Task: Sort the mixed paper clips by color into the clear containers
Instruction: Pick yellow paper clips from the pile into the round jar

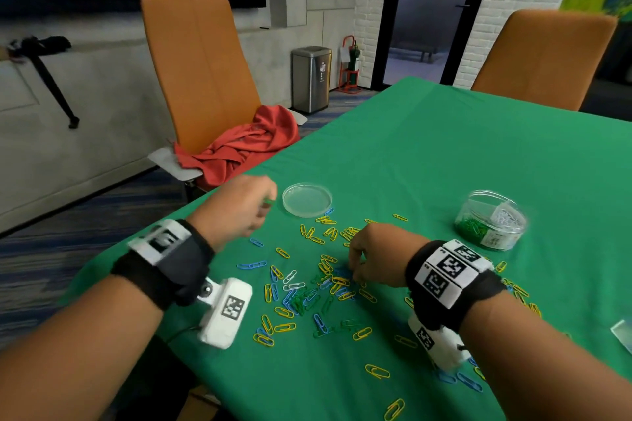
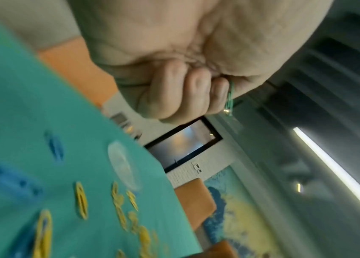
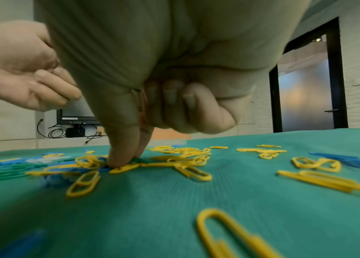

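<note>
Your right hand (image 3: pixel 165 97) is down in the mixed paper clips (image 1: pixel 318 287), thumb and forefinger tips pressed together on a green clip (image 3: pixel 140 160) among yellow ones, the other fingers curled into the palm. Your left hand (image 1: pixel 244 207) is raised above the surface (image 1: pixel 427 154) beside the shallow clear dish (image 1: pixel 307 199), fingers curled, with a green paper clip (image 2: pixel 229 97) pinched between them. The step in hand appears to be gathering the greens: the clear jar (image 1: pixel 490 220) at far right already holds green clips, while the dish looks empty. The next move probably calls for lifting the pinched clip free without dragging the overlapping yellow and blue ones, then carrying both greens across to the jar. As to writing, the jar bears a label too small to read; the wrist bands (image 1: pixel 444 268) show only black-and-white coded squares; no brand is legible.
</note>
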{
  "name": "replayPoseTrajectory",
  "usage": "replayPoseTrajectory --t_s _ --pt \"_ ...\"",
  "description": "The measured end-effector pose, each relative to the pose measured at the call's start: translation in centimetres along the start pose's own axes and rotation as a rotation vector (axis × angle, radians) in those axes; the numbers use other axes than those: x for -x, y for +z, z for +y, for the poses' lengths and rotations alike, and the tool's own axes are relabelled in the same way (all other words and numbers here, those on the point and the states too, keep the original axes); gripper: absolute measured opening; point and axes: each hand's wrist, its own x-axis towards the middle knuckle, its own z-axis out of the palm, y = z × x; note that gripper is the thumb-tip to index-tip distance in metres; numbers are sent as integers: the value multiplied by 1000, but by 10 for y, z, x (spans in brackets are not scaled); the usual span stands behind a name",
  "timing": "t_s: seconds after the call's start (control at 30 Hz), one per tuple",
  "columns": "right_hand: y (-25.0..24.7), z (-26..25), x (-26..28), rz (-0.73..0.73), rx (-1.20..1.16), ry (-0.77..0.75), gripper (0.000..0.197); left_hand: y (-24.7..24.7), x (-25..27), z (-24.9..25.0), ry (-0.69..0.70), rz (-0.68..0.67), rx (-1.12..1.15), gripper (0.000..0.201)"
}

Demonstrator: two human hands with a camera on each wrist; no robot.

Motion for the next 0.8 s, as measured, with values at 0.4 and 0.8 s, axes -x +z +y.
replayPoseTrajectory --t_s 0.4,0.8 --pt "-11 24 13 237 -555 5 14 6 15 -18 -441 -321 852 27" --pt "-5 7 8 44 -21 -10 10 26 37 7 19 -472 -993 28"
